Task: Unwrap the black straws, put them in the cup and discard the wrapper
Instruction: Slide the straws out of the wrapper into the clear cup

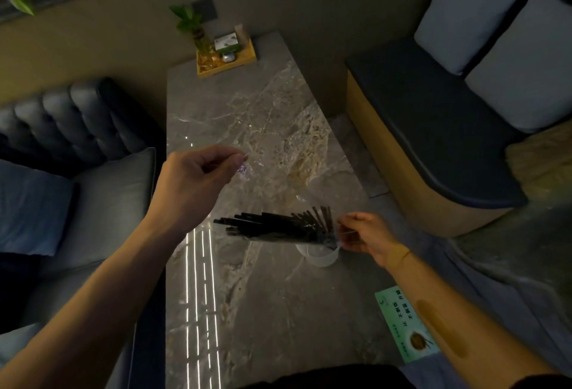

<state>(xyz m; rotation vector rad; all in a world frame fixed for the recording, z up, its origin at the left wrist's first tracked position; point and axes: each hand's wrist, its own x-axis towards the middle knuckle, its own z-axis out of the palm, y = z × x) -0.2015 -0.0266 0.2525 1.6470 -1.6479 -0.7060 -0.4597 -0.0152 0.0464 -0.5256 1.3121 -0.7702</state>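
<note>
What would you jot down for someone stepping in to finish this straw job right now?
Left hand: raised over the grey marble table, fingers pinched on the clear plastic wrapper, which is pulled up and mostly off.
Right hand: beside the small clear plastic cup, steadying the bundle's end there.
Black straws: fanned out, lower ends at the cup, the rest leaning left, nearly level. Whether they sit fully inside is unclear.
Done: unwrapping almost finished.
Left: free the wrapper fully, stand the straws in the cup, throw the wrapper away. No bin is in view.
</note>
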